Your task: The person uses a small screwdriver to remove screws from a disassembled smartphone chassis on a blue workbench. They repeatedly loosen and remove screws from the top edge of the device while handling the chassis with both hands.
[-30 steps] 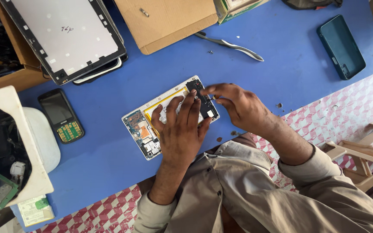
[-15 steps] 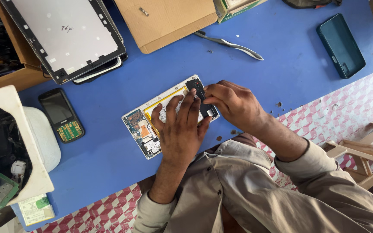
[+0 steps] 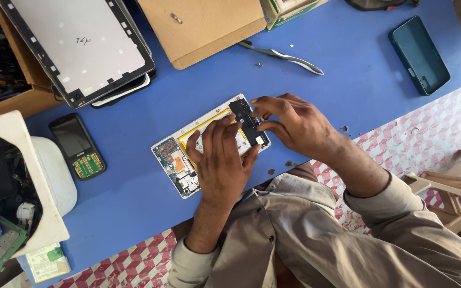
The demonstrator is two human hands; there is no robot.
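Right hand (image 3: pixel 300 125) pinches at the black board section (image 3: pixel 249 122) on the far end of the opened phone (image 3: pixel 209 144), fingertips pressed together on its edge. Left hand (image 3: pixel 220 160) lies flat, fingers spread, pressing the phone's middle onto the blue table (image 3: pixel 348 64). To do this well: keep the left palm steady so the body can't slide, grip only the board's edge, move it gently and level, stay off the exposed circuit at the near-left end. Beyond the right hand: tweezers (image 3: pixel 284 53), cardboard box (image 3: pixel 204 26), teal case (image 3: pixel 420 53). Left of the left hand: keypad phone (image 3: pixel 77 146), tablet frame (image 3: pixel 76 45). Hidden: left hand covers the battery area; what sits between the right fingertips can't be made out.
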